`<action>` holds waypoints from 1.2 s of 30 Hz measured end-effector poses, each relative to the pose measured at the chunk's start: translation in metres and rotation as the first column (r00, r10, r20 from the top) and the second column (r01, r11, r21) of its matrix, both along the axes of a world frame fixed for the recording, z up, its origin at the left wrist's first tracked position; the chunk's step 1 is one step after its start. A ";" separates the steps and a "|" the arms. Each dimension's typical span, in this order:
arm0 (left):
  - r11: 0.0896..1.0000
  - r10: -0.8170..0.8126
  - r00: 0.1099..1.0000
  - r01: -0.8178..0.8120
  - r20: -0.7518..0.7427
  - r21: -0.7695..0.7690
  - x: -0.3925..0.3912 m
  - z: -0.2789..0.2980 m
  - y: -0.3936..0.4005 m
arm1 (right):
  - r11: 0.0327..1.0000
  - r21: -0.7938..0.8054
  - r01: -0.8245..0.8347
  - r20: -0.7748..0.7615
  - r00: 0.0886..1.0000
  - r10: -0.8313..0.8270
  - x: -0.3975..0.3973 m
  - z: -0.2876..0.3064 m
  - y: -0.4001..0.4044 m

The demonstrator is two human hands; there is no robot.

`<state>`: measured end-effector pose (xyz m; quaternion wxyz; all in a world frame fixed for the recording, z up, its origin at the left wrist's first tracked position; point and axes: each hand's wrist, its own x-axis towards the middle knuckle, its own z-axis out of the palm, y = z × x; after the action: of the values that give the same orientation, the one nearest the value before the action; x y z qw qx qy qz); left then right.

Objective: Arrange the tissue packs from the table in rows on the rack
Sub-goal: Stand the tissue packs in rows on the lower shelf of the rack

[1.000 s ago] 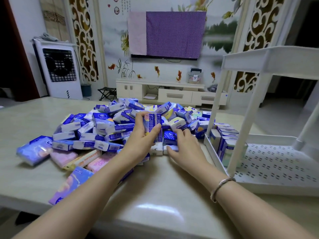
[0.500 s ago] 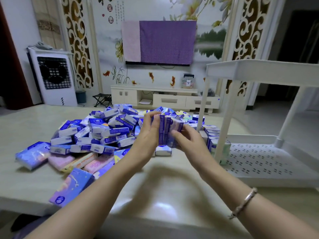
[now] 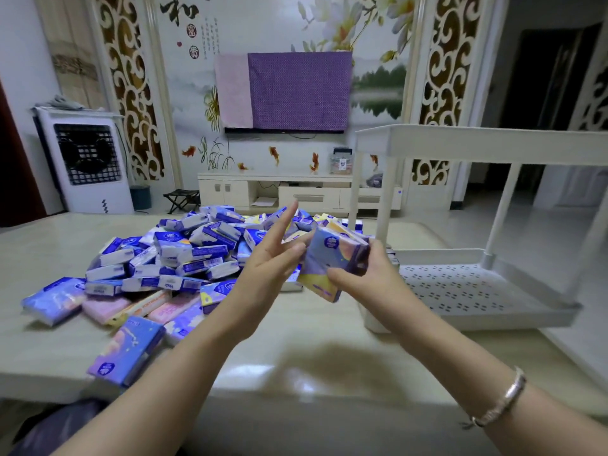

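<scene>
A big heap of blue and white tissue packs covers the left and middle of the table. My right hand grips a bundle of several tissue packs above the table, just left of the white rack. My left hand is beside the bundle with its fingers spread straight, fingertips near the bundle's left side. Whether it touches the bundle I cannot tell. A row of packs on the rack's lower shelf is mostly hidden behind my right hand.
The rack's lower perforated shelf lies to the right, with its upper shelf above on thin posts. Loose pink and purple packs lie near the table's front left edge. A TV cabinet and air cooler stand behind.
Both hands lifted a bundle of packs off the heap and carried it right toward the rack. My left hand has now opened off it while the right keeps hold.
</scene>
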<state>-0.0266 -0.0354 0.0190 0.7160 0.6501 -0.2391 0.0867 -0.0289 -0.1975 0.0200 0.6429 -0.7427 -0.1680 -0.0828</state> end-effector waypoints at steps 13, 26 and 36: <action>0.890 0.364 0.908 -0.275 -0.205 0.364 0.047 -0.035 -0.085 | 0.954 0.279 0.111 -0.191 0.980 -0.058 0.017 -0.006 -0.113; 0.872 0.321 0.923 -0.200 -0.212 0.447 0.071 -0.038 -0.092 | 0.991 -0.133 0.019 -0.432 0.899 -0.075 0.076 -0.026 -0.101; 0.907 0.175 0.941 -0.040 -0.290 0.418 0.064 -0.039 -0.098 | 0.838 -0.518 -0.173 -0.433 0.898 -0.082 0.073 -0.018 -0.095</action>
<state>0.0373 -0.1336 -0.0196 0.5885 0.8022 -0.0954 -0.0320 0.0444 -0.2924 0.0015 0.4282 -0.8890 -0.0536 0.1533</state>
